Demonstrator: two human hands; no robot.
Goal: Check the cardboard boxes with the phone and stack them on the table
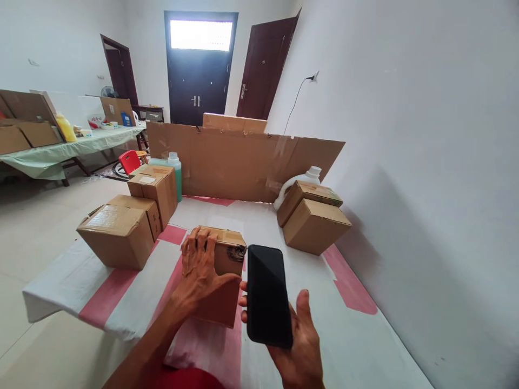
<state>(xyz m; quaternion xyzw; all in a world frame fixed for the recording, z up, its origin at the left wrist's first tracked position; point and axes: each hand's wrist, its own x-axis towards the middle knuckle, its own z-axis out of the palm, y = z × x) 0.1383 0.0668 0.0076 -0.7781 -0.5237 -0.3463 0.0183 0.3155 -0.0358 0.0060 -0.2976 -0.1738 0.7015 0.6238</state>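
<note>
Cardboard box (225, 270) near counter's (357, 346) front edge, my left hand (200, 270) spread flat on its top, thumb down near side. My right hand (298, 346) clamped around black phone (267, 294), screen dark, just right of box.

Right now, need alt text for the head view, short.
A person's left hand rests on top of a small cardboard box on a red-and-white covered table, while the right hand holds a dark-screened smartphone beside it. More cardboard boxes and a cardboard sheet stand behind.
</note>
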